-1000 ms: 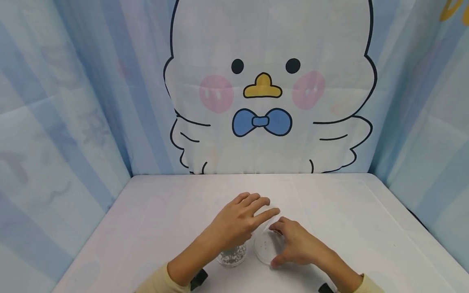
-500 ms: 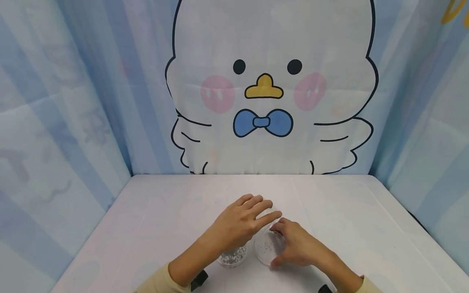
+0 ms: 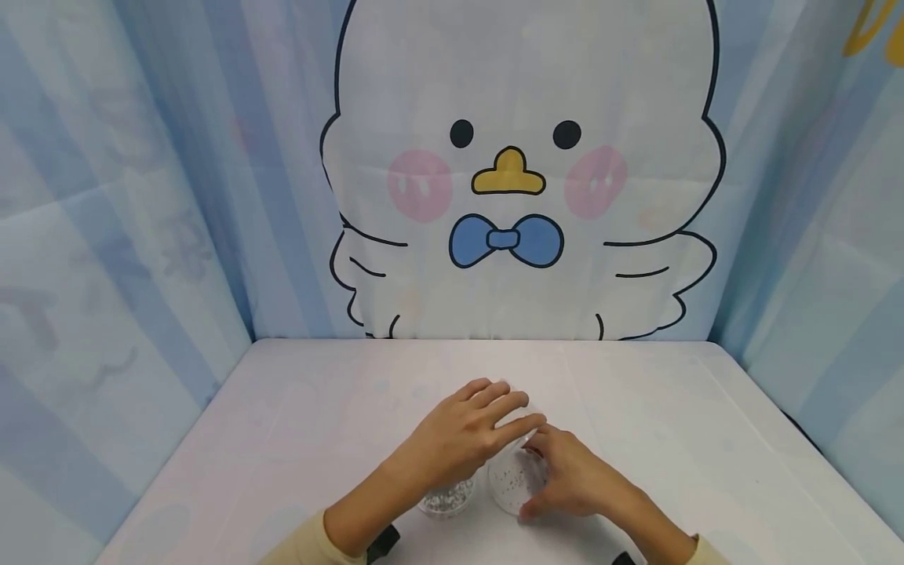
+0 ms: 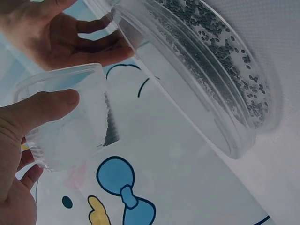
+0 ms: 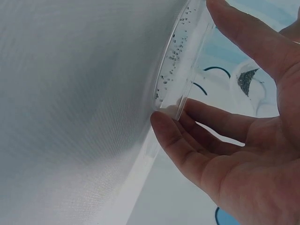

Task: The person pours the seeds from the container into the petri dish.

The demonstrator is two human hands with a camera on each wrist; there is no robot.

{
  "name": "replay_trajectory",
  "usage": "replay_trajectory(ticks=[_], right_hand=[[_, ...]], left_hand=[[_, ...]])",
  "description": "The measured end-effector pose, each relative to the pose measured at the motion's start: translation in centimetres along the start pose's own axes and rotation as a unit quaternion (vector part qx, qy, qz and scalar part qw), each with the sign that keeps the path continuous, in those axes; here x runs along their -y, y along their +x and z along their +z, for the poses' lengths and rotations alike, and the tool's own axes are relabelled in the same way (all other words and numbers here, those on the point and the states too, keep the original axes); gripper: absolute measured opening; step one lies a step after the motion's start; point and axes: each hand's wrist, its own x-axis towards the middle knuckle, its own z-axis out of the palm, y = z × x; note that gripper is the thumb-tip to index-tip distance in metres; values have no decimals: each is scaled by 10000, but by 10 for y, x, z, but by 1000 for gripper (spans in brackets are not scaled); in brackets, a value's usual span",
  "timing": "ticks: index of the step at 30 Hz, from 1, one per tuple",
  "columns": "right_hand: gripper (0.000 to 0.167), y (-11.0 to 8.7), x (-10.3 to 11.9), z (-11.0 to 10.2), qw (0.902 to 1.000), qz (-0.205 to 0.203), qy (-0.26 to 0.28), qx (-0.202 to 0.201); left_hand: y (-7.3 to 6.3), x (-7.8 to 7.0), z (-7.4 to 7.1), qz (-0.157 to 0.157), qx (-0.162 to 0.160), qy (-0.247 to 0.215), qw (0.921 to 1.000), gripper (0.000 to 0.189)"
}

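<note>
My left hand (image 3: pixel 455 435) holds a clear plastic cup (image 4: pixel 70 126), its thumb on the cup's side in the left wrist view. Dark small grains (image 4: pixel 111 124) lie along one end of the tilted cup. In the head view the hand covers most of it. My right hand (image 3: pixel 579 479) grips a shallow clear round dish (image 3: pixel 510 488) by its rim, thumb and fingers on opposite sides. Scattered dark grains (image 5: pixel 174 58) lie on the dish's bottom. Left of it, partly under my left forearm, stands a second round clear container (image 3: pixel 446 502) with many more grains.
The white-covered table (image 3: pixel 318 408) stretches around both hands. Behind it hangs a curtain (image 3: pixel 508 298) with a cartoon bird, and striped curtains (image 3: pixel 106 275) stand at the sides. Black wrist straps (image 3: pixel 384 543) show near the bottom edge.
More dark grains have appeared in the dish at my right hand. My left hand has shifted very slightly to the right with the cup. My right hand stays at the dish.
</note>
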Motion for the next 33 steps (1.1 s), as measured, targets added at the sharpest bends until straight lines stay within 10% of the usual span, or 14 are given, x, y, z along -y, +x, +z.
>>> replay_trajectory(ticks=[33], right_hand=[[83, 1, 1, -1, 9998, 71, 202, 45]], left_hand=[[1, -2, 0, 155, -26, 185, 9997, 51]])
